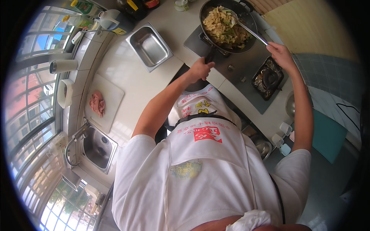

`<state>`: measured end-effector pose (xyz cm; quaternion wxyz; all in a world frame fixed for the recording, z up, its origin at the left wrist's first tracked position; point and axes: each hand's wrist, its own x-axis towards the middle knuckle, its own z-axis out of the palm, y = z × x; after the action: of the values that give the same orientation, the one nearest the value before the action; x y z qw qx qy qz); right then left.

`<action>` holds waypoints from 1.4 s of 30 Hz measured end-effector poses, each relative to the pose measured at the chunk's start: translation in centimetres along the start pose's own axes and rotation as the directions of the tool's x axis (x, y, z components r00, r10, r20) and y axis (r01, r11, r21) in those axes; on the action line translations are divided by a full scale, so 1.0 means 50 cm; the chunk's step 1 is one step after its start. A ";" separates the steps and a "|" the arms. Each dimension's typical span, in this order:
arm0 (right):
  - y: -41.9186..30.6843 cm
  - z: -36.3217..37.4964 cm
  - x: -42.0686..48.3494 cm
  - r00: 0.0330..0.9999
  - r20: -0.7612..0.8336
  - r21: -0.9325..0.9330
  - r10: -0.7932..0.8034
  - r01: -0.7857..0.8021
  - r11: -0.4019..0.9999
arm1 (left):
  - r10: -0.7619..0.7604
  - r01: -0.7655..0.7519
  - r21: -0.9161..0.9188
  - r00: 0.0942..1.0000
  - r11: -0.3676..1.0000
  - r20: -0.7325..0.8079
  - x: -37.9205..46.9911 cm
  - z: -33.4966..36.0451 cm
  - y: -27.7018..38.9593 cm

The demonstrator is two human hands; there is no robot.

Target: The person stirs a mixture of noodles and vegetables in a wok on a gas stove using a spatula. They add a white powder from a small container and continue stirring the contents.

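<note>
My left hand (201, 69) grips the dark handle (210, 55) of a black wok (253, 29) on the left burner of a gas hob (237, 69). Chopped pale food with green pieces, perhaps sliced cabbage (219, 23), fills much of the wok. My right hand (279, 53) holds the end of a long metal spatula or ladle (251, 30); its head lies in the food, partly covered. A burner with a foil-lined tray (268, 78) sits uncovered at the right of the hob, below my right hand.
An empty steel pan (149, 47) stands on the counter left of the hob. Raw meat (97, 103) lies on a white cutting board (111, 111), near a steel sink (98, 148). Bottles (114, 21) line the upper left. Small plastic containers (285, 149) and a green board (323, 132) are at the right.
</note>
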<state>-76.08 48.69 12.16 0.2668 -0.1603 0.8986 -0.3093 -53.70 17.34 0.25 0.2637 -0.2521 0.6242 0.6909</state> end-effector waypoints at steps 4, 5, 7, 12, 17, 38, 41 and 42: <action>0.049 0.013 0.015 0.846 -0.267 -0.501 -0.463 0.289 0.816 | -0.010 0.009 -0.063 1.000 0.998 -0.012 -0.014 0.048 -0.027; 0.054 0.017 0.030 0.887 -0.264 -0.564 -0.378 0.176 0.807 | 0.005 -0.005 -0.071 1.000 0.997 -0.004 -0.006 0.039 -0.032; 0.049 0.043 0.049 0.941 -0.279 -0.667 -0.192 -0.046 0.744 | 0.005 -0.004 -0.077 1.000 0.997 0.009 -0.013 0.015 -0.029; 0.291 0.050 0.051 0.964 -0.224 -0.199 -0.141 0.096 0.975 | -0.013 0.021 -0.106 0.997 0.994 0.072 -0.010 -0.016 -0.022; 0.121 0.077 -0.003 0.879 0.360 0.520 0.311 -0.466 0.716 | -0.050 0.071 -0.159 0.990 0.985 0.131 -0.010 -0.015 -0.012; -0.164 0.026 -0.217 0.975 -0.170 -0.444 -0.144 0.055 0.894 | 0.011 -0.001 -0.178 0.998 0.984 0.055 0.036 -0.008 -0.041; -0.153 0.093 -0.213 0.967 -0.151 -0.546 -0.206 0.093 0.832 | -0.009 0.023 -0.185 0.997 0.982 0.080 0.042 -0.008 -0.043; -0.150 0.133 -0.203 0.967 -0.169 -0.607 -0.193 0.052 0.793 | -0.018 0.034 -0.195 0.996 0.980 0.085 0.041 -0.005 -0.038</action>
<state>-63.13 44.52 16.41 0.0798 -0.2588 0.9617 -0.0429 -53.89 17.35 -2.56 0.2721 -0.2562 0.5384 0.7553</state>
